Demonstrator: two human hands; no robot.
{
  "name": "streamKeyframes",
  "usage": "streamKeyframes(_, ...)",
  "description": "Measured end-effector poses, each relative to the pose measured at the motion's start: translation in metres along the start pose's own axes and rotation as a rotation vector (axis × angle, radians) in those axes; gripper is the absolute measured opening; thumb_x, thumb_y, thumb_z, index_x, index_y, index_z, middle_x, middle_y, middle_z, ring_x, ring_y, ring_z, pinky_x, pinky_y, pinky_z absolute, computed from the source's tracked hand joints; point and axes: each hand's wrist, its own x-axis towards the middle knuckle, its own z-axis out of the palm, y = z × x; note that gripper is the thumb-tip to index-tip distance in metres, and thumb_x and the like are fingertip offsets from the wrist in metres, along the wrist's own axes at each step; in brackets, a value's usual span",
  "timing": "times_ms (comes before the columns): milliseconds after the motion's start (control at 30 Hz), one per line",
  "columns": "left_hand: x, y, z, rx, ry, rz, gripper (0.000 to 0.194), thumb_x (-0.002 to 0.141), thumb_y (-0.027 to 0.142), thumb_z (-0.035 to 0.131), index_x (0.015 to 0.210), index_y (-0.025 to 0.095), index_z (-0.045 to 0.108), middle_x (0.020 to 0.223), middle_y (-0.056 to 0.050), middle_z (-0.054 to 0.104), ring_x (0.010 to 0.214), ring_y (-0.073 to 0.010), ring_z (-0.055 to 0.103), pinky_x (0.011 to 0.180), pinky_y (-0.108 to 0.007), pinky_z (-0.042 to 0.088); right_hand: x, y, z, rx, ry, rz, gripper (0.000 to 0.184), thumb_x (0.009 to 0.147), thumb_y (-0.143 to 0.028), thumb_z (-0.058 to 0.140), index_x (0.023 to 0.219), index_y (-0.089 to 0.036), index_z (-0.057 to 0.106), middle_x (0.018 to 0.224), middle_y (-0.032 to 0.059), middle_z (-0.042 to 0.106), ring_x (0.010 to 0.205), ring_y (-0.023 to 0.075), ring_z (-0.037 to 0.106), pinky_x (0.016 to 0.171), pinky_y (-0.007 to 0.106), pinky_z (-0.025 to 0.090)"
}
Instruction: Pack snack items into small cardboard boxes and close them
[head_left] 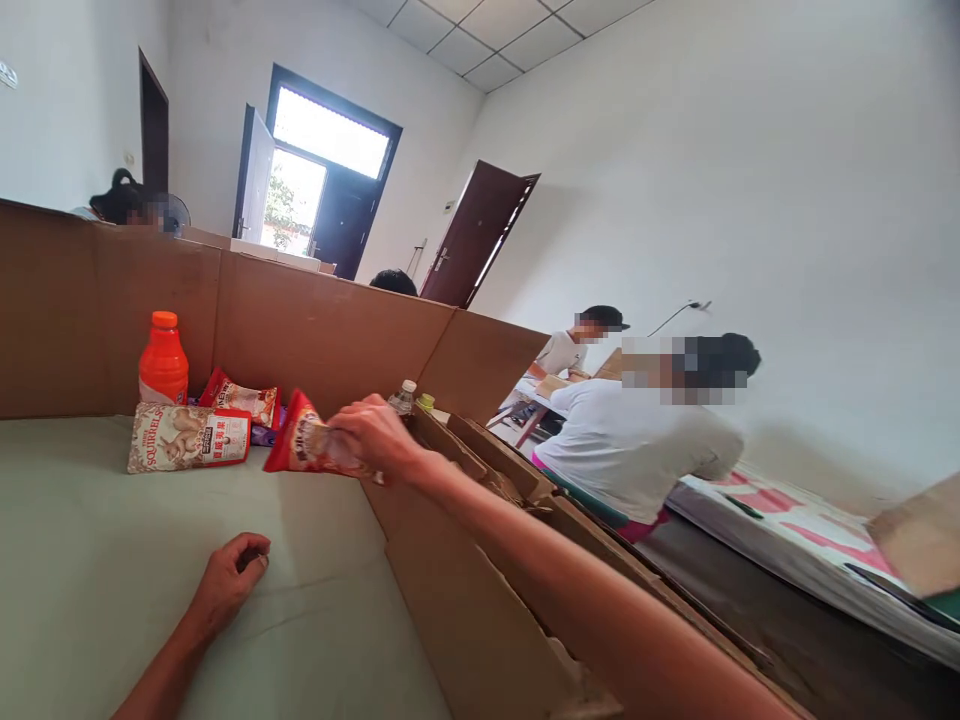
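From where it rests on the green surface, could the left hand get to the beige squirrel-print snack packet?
Probably yes. The left hand rests loosely curled on the pale green tabletop, and only bare surface lies between it and the beige squirrel-print snack packet. The right hand, gripping a red snack packet, is off to the side.

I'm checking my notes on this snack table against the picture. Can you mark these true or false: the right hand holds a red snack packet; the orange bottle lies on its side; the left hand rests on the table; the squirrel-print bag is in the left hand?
1. The right hand holds a red snack packet. True.
2. The orange bottle lies on its side. False: it stands upright by the cardboard wall.
3. The left hand rests on the table. True, fingers curled.
4. The squirrel-print bag is in the left hand. False: it lies flat on the table, apart from both hands.
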Motion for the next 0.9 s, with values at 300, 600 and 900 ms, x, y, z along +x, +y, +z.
streamKeyframes(300,0.013,0.004,-0.002,-0.055,0.042,-0.053,0.037,0.064,0.054,0.065,0.084,0.023,0.074,0.087,-0.006,0.08,0.084,-0.0274,0.074,0.081,-0.038,0.059,-0.01,0.087,-0.002,0.013,0.188,0.386,0.034,0.101,-0.02,0.042,0.123,-0.021,0.069,0.129,0.009,0.069,0.12,0.023,0.061,0.102,0.038,0.04)
streamKeyframes(600,0.018,0.002,-0.004,-0.006,0.107,-0.085,0.045,0.054,0.06,0.073,0.081,0.024,0.077,0.088,-0.007,0.081,0.085,-0.0292,0.076,0.078,-0.037,0.062,-0.13,0.205,0.008,0.209,0.034,0.794,0.03,0.098,-0.037,0.063,0.118,-0.015,0.064,0.113,0.0067,0.068,0.093,0.0183,0.068,0.08,0.038,0.059)
streamKeyframes(900,0.017,0.02,-0.006,0.013,0.118,-0.094,0.05,0.05,0.066,0.079,0.078,0.024,0.078,0.085,-0.007,0.081,0.082,-0.0278,0.076,0.07,-0.033,0.063,-0.118,0.24,0.046,0.255,-0.2,0.729,0.034,0.097,-0.036,0.064,0.124,-0.016,0.063,0.124,0.008,0.064,0.105,0.0232,0.066,0.088,0.043,0.058)
